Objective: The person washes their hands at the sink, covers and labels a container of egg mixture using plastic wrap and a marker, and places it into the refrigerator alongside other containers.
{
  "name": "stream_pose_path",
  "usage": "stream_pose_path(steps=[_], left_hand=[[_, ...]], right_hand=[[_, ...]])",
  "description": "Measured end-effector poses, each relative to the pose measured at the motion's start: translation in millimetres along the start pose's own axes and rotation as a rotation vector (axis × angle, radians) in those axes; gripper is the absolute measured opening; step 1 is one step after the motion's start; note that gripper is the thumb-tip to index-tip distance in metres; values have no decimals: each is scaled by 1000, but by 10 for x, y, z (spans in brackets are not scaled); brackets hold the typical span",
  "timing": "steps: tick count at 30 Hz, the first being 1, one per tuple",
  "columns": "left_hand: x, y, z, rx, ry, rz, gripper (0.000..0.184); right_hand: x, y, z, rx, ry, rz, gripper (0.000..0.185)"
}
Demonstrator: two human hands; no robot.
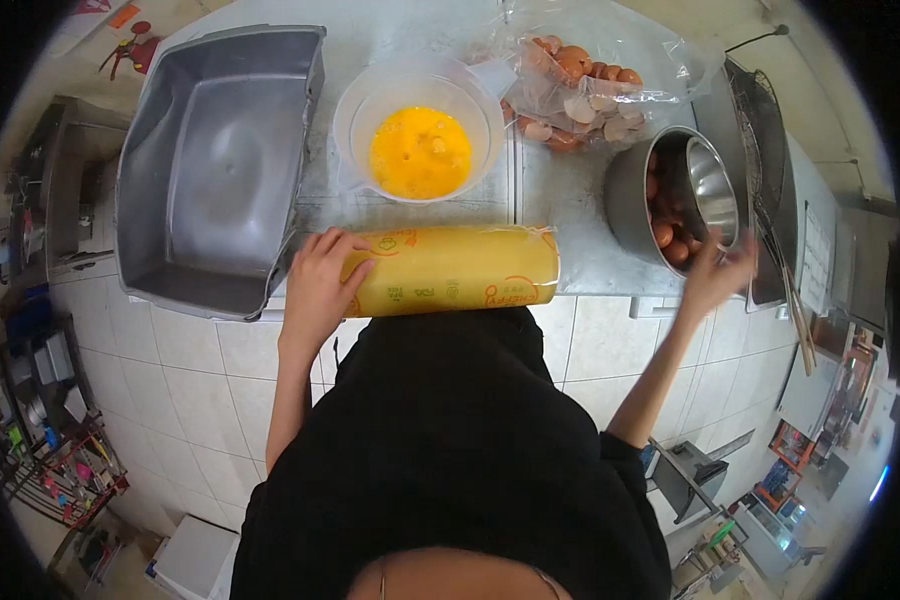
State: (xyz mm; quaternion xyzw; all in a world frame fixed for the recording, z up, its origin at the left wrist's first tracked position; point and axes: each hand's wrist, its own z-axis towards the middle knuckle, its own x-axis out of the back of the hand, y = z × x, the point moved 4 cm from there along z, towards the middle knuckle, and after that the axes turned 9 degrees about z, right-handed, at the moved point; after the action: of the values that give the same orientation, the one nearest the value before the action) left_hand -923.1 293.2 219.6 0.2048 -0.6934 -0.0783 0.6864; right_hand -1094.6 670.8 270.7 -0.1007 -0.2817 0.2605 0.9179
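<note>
A yellow printed roll of cling film lies across the table's near edge, against my black top. My left hand grips its left end, fingers over the top and thumb along the near side. At the right, my right hand is at the near rim of a deep metal pot, its fingers smeared by motion. Brown eggs lie in that pot, beside a shiny metal bowl tilted inside it. Whether my right fingers hold the bowl or an egg cannot be made out.
A translucent plastic bowl of yellow beaten egg stands behind the roll. To the left is a large grey tub. A clear bag of brown eggshells lies at the back right. Long sticks jut out past the right edge.
</note>
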Motion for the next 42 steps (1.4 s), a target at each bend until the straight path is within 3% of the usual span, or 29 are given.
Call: stream_pose_path(steps=[2, 3, 4, 7, 9, 10, 12, 13, 15, 16, 17, 20, 21, 23, 25, 28, 29, 31, 34, 35, 37, 42], left_hand=[[-41, 69, 71, -39, -13, -31, 15], [-74, 122, 112, -80, -30, -62, 16], [-113, 169, 147, -86, -34, -62, 16], [-254, 411, 200, -236, -38, -153, 17], [-335, 546, 195, -260, -103, -211, 17], [-330, 602, 195, -294, -81, -197, 19], [-392, 653, 209, -292, -41, -222, 22], [-419, 676, 237, -283, -5, -251, 25], [-435, 776, 287, -322, 76, -252, 29], [-431, 805, 284, -355, 148, -251, 32], [-477, 791, 290, -353, 145, -253, 32], [-660, 756, 319, -388, 52, -117, 34], [-674, 745, 327, -385, 65, -122, 32], [-677, 736, 337, -390, 77, -131, 31], [-661, 733, 360, -366, 41, -191, 28], [-650, 729, 376, -326, 27, -249, 26], [-654, 722, 377, -325, 19, -248, 26], [-651, 713, 390, -301, 20, -299, 26], [-634, 710, 353, -284, 17, -269, 27], [-642, 699, 342, -282, 17, -268, 27], [-658, 667, 327, -269, 27, -280, 25], [-653, 669, 360, -292, 29, -265, 22]], right_hand=[[-408, -296, -366, -416, -636, 395, 35], [-553, -676, -483, -297, -849, 499, 34], [-660, -894, -583, -40, -1009, 465, 33], [-1018, -955, -800, -5, -1166, 524, 28], [-1184, -951, -905, -115, -1438, 651, 20], [-1203, -958, -928, -107, -1430, 650, 20], [-1128, -1004, -874, 17, -1129, 675, 14], [-1048, -1082, -808, 23, -1122, 671, 14], [-793, -1198, -556, -674, -1052, 1090, 15], [-663, -1274, -436, -823, -1060, 1235, 15], [-610, -1311, -339, -827, -1062, 1232, 15], [-581, -1212, -254, -397, -1122, 723, 12], [-660, -1082, -341, -402, -1119, 720, 12], [-754, -917, -549, 521, -850, -272, 19], [-828, -801, -677, 508, -890, -199, 25], [-980, -938, -842, 70, -1269, 620, 20], [-1068, -992, -865, 63, -1272, 622, 20], [-1248, -1091, -989, -77, -1569, 698, 19], [-1356, -1106, -1074, -148, -1665, 725, 17], [-1344, -1106, -1119, -148, -1667, 728, 17], [-1269, -1147, -1143, 139, -1456, 641, 13], [-1155, -1195, -1111, 222, -1413, 619, 10]])
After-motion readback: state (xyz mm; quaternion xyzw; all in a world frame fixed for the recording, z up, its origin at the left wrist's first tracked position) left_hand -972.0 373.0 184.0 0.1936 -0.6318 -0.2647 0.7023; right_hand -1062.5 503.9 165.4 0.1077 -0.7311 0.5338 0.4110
